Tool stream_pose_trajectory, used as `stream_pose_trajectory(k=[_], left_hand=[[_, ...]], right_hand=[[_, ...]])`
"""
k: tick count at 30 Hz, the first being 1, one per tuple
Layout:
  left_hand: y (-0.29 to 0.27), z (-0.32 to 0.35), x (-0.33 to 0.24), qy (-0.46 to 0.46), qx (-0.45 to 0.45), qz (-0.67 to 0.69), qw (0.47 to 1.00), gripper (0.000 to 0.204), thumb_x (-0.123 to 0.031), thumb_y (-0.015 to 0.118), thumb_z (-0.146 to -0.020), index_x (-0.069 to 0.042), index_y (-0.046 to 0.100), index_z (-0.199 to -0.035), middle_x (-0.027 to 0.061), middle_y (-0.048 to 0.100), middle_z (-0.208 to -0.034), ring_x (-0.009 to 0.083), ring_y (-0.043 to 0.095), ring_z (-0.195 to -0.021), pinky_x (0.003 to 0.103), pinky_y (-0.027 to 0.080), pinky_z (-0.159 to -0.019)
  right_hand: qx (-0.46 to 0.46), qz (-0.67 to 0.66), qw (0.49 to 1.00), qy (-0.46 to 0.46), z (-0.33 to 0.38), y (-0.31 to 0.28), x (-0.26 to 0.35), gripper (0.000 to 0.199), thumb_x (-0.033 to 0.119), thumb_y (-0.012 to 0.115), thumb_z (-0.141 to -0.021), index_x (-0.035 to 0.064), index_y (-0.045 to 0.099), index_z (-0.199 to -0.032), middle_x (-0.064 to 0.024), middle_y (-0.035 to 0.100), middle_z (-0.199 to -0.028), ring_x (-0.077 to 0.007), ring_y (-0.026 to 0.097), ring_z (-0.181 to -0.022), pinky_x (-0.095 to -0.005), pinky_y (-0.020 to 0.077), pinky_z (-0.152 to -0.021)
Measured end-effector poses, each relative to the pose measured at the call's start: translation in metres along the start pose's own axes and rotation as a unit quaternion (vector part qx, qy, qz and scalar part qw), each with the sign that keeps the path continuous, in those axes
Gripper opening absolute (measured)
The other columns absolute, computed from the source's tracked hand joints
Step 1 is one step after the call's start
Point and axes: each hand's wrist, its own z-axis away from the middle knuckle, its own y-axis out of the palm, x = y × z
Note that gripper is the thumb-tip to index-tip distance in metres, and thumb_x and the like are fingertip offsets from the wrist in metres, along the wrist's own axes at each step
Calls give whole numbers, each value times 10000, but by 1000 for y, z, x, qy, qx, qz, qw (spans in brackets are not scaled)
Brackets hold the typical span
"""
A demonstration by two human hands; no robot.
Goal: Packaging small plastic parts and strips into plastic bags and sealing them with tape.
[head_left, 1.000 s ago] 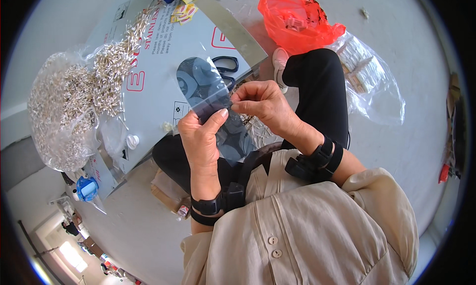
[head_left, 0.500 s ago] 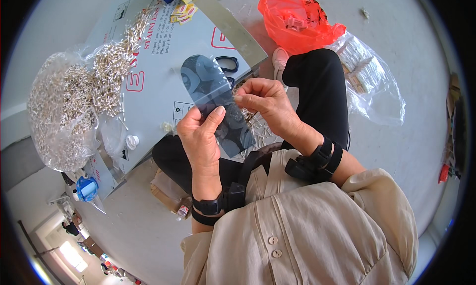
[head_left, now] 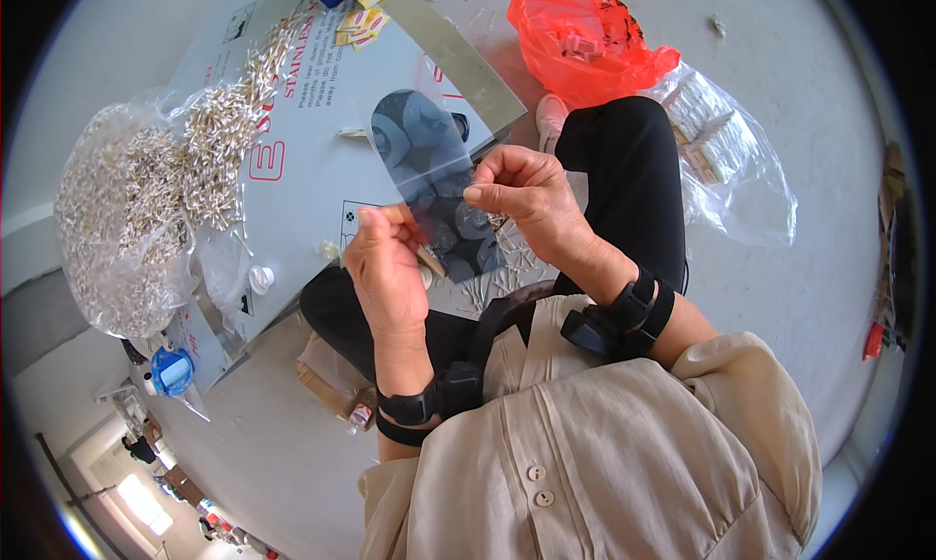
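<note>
Both hands hold a small clear plastic bag [head_left: 429, 185] up over the lap. The left hand [head_left: 385, 268] pinches its lower left edge, and the right hand [head_left: 522, 194] has its grip pressed together on the right edge. Beyond lies a grey board [head_left: 312, 170] strewn with small metal pieces [head_left: 136, 209]; an orange bag [head_left: 575, 34] sits on the floor.

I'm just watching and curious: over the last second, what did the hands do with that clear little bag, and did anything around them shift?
The small clear plastic bag has been lifted a little higher and stands more upright. The left hand still pinches its lower left edge and the right hand its right edge; neither let go. The heap of small metal pieces, the grey sheet and the red bag lie as before.
</note>
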Motion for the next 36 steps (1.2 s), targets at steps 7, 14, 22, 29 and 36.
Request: stream_pose_trajectory(k=[7,14,22,29,36], left_hand=[[-3,-3,5,-69,3,4,998,194,12,703,-724,32,643,-907,68,653,-876,129,589,-765,251,462,-765],[-35,-8,11,11,-155,11,988,183,63,662,-742,19,640,-918,71,649,-871,149,605,-771,273,496,-761],[-31,-14,3,15,-198,84,977,173,67,666,-740,25,643,-907,65,651,-877,138,603,-759,257,499,-743],[-44,-20,0,31,-212,103,971,172,64,664,-745,20,643,-910,68,649,-878,144,606,-758,263,506,-747],[-40,-25,-4,24,-210,117,970,170,64,660,-749,13,646,-911,68,649,-876,146,607,-756,264,507,-748]], right_hand=[[34,86,996,5,-1,5,-2,86,22,688,-768,16,607,-740,19,576,-694,-46,511,-638,-196,402,-579],[-81,363,903,-215,-43,-12,-27,79,37,651,-743,-23,600,-747,-73,571,-689,-158,542,-599,-279,433,-548],[53,763,553,-330,-113,-3,-54,347,220,709,-680,-10,581,-905,-137,533,-923,-303,490,-952,-370,420,-836],[63,745,599,-287,-106,2,-53,327,176,683,-676,-25,543,-892,-162,486,-978,-309,497,-927,-377,440,-818],[60,799,534,-270,-107,1,-58,165,77,589,-654,-33,560,-773,-147,504,-818,-283,543,-793,-349,487,-632]])
